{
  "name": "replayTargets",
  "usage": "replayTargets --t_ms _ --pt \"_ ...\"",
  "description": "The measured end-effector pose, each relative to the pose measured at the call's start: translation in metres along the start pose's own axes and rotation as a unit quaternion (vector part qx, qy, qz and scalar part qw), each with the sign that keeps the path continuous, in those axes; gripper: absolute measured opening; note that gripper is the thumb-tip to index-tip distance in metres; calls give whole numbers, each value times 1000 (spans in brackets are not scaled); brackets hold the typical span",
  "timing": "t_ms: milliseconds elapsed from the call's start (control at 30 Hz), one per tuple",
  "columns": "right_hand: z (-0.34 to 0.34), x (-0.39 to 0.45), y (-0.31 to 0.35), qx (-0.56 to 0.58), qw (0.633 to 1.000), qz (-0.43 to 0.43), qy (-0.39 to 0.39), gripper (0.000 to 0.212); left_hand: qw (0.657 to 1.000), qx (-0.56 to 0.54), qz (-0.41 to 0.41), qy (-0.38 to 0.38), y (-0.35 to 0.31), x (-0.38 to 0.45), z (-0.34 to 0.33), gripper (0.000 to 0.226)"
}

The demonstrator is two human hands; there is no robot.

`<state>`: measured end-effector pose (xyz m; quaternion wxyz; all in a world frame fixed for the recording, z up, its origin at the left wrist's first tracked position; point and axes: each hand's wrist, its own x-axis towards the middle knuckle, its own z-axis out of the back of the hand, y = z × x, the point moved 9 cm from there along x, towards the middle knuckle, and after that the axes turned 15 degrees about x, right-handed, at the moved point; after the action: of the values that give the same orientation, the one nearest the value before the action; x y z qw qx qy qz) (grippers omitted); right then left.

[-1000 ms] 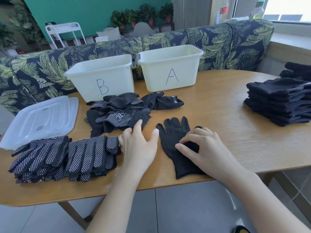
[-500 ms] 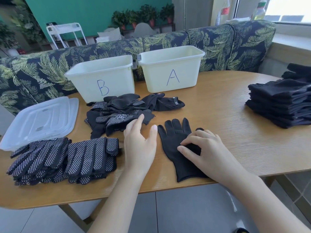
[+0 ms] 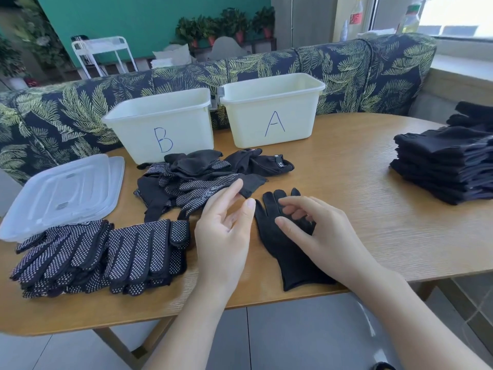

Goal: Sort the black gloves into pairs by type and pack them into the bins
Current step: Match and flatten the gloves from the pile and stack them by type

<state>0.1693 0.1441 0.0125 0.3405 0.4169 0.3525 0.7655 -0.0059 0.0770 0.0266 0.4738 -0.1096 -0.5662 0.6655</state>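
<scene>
- The right hand [image 3: 328, 236] hovers just over the plain glove [image 3: 288, 252], fingers loosely curled and apart, pinching nothing that I can see; its fingertips sit above the glove's palm.
- The left hand [image 3: 226, 231] is raised beside it, palm turned inward, fingers relaxed and spread; its index tip reaches toward the edge of the loose heap of gloves [image 3: 197, 182]. Whether it touches the cloth there I cannot tell.
- The plain glove lies flat on the table [image 3: 346, 169], between the two hands, cuff toward the near edge and fingers pointing away toward the bins. Its long axis runs almost straight away from the person, tilted a little leftward at the fingertips.
- The right hand is the nearer one to that glove; the left is nearer the heap, which lies just beyond and left of it.
- A partner for the plain glove most likely has to come out of that heap, so the left hand looks best placed to fetch it.
- Further out: a stack of dotted gloves [image 3: 106, 257] at the left, a stack of plain gloves [image 3: 448, 166] far right, bin B [image 3: 160, 118] and bin A [image 3: 272, 102] at the back, clear lids [image 3: 64, 188] beside bin B.
</scene>
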Motion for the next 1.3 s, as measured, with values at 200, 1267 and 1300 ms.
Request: replayTargets --t_ms 200,1267,1300 --pt "-11 10 8 137 990 -34 -15 45 997 -76 32 -7 0 -4 6 23" --pt "-31 0 -7 300 932 -172 110 51 972 -111 197 69 44 -10 -14 43" --pt "-31 -1 -8 292 933 -177 117 54 974 -103 190 64 44 -10 -14 44"
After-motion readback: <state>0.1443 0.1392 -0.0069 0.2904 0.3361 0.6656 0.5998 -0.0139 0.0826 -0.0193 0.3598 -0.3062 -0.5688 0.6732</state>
